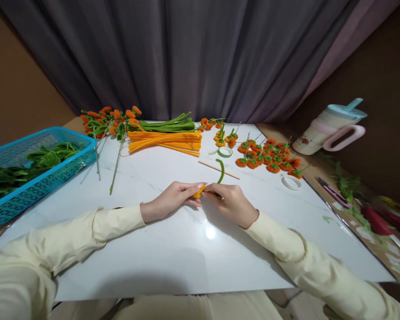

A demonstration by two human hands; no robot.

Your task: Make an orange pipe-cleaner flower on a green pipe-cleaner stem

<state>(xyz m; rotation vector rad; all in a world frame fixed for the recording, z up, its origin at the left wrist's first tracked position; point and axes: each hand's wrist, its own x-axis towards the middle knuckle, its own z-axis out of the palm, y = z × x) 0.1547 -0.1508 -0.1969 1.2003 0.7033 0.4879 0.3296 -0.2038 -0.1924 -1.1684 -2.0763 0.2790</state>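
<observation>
Near the middle of the white table (173,249), my left hand (175,199) pinches a small yellow-orange fuzzy piece (199,191) between thumb and fingers. My right hand (232,202) meets it from the other side, its fingers closed at the piece's right edge. A curved green fuzzy stem (222,171) rises just behind the right hand; its lower end is hidden by the fingers. Behind the hands lies a thin wooden stick (219,170). Farther back rest a bundle of orange fuzzy stems (165,142) and a bundle of green ones (170,126).
A blue basket (43,184) of green leaves stands left. Orange flowers (102,120) lie back left, and small orange pieces (270,155) back right. Two tape rolls (225,152), a tumbler (330,129), snips (335,193) and red-handled tools (376,220) are also around.
</observation>
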